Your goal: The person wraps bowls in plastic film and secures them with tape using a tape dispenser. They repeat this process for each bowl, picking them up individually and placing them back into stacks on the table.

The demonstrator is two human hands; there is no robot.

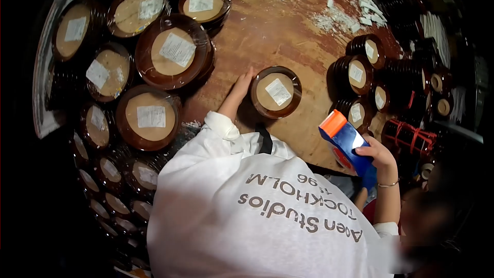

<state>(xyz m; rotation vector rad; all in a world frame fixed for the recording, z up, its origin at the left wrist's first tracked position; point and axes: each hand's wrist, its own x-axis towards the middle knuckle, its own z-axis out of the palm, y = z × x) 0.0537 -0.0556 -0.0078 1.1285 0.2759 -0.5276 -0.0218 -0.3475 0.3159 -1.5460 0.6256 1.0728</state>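
A round, glossy dark-brown dish sits on the wooden table in front of me. A tan cardboard disc and a white printed label cover its middle. My left hand is at the dish's left side, fingers stretched out along the rim; whether they touch it is hard to tell. To the right, my right hand is closed around a blue and orange tape dispenser with a red round part on its side. Its orange end points up and left, away from the dish.
Stacks of labelled brown dishes crowd the left side. More stacks stand on the right, near a bundle tied with red string. Broken white foam litters the far right of the wooden table. Another person is partly visible at lower right.
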